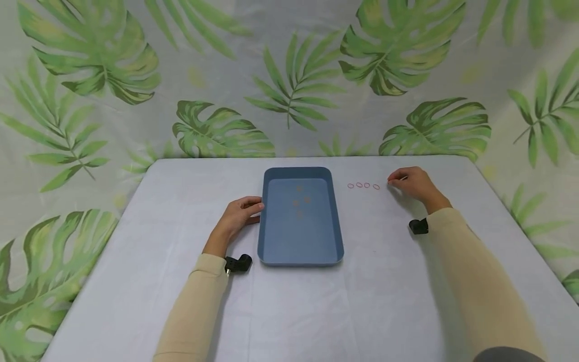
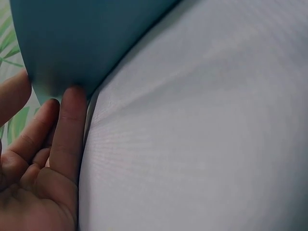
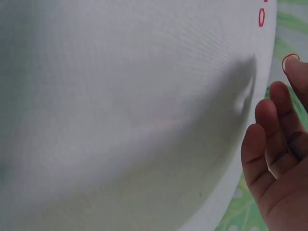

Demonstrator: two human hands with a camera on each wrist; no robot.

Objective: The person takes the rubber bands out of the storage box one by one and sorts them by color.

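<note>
A blue tray [image 1: 300,249] lies on the table with several small orange rings [image 1: 299,214] on its floor. At its left side my left hand [image 1: 237,216] holds the wall, thumb at the rim and fingers [image 2: 70,125] against the outer face. To the tray's right, several thin red rubber bands [image 1: 359,185] form a row on the cloth. My right hand [image 1: 413,183] is just past the row's right end and pinches another red rubber band [image 3: 284,65]. The right wrist view shows that band by the thumb tip, the other fingers loosely bent.
A white cloth [image 1: 181,211] covers the table, and a leaf-patterned sheet [image 1: 294,75] hangs behind it. A dark camera [image 1: 239,263] sits on the left wrist and another camera [image 1: 418,226] on the right.
</note>
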